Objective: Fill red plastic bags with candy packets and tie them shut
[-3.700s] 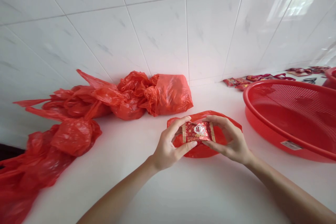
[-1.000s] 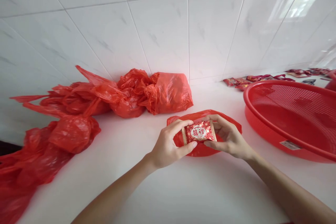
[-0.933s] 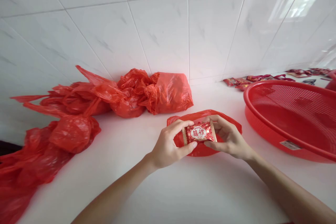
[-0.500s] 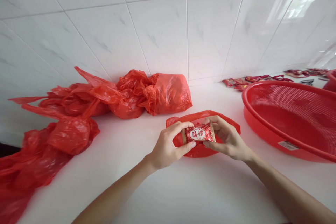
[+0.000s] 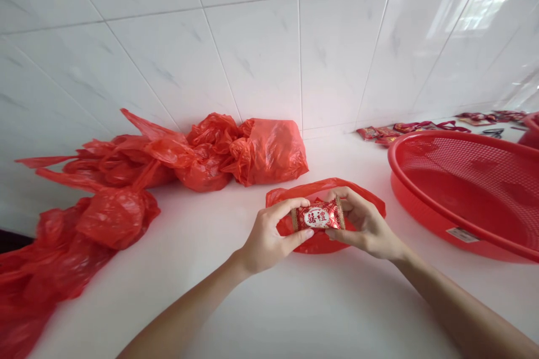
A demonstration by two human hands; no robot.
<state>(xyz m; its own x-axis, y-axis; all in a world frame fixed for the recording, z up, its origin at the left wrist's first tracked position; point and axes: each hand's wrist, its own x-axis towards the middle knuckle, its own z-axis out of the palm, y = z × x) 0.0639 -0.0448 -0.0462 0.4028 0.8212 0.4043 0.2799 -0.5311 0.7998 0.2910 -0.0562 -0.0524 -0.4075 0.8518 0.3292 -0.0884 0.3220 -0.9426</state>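
Between both hands I hold a small red wrapped packet [image 5: 316,217] with gold crimped ends and a white oval label bearing Chinese characters. My left hand [image 5: 273,234] pinches its left end between thumb and fingers. At the right end, my right hand [image 5: 364,223] grips it the same way, with some fingers curled behind. Directly beneath and behind the packet, a red plastic bag [image 5: 290,192] lies spread on the white surface [image 5: 269,303]. Its contents, if any, are hidden by my hands and the packet.
Tied red plastic bags [image 5: 275,151] line the tiled wall [image 5: 252,56], with several more piled at left [image 5: 109,216]. A large red mesh basket [image 5: 421,224] stands at right. Small red packets [image 5: 368,133] and scissors [image 5: 492,132] lie behind it.
The packet has tilted very slightly in my fingers, and the shine on its wrapper has shifted. Both hands keep nearly the same place and hold.
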